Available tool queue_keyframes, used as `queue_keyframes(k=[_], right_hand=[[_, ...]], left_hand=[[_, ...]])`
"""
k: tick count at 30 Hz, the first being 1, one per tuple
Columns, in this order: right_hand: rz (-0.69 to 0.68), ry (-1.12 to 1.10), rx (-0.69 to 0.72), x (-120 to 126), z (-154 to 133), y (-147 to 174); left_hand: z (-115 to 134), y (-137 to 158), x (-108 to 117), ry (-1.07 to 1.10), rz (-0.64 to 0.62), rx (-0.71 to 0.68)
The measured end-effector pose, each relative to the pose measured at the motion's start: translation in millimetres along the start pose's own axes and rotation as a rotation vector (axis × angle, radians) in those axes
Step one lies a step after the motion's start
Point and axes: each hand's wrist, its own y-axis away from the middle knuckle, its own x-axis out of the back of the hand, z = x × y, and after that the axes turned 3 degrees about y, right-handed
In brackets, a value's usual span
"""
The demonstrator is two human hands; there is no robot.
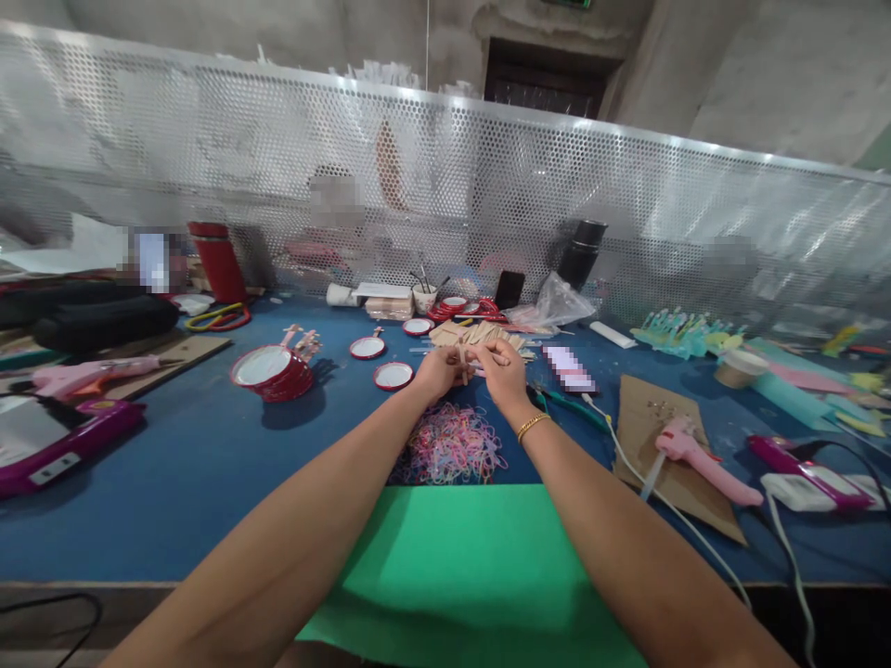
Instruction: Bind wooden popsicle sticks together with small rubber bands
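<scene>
My left hand and my right hand meet above the middle of the table, fingers closed in a pinch. In my left hand a pale wooden craft stick stands roughly upright, and another pale strip seems to cross it. My right fingertips are pressed close to the crossing; what they pinch is too small to make out. Just behind lies a heap of similar craft sticks. A tangled pile of colourful small rubber bands spreads on the table nearer to me, below my hands.
Red-rimmed white round pieces and a stack of them lie to the left. Pliers, a phone with a cable and a pink glue gun on cardboard are to the right. A perforated metal screen stands behind.
</scene>
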Motion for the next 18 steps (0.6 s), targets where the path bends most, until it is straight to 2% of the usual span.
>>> queue_keyframes(k=[8,18], right_hand=[[0.010,0.003,0.040,0.6,-5.4,0.5],[0.000,0.017,-0.004,1.4,-1.6,0.1]], left_hand=[[-0.5,1.3,0.7,-0.006,-0.009,-0.019],[-1.4,-2.0,1.3,-0.015,0.025,-0.002]])
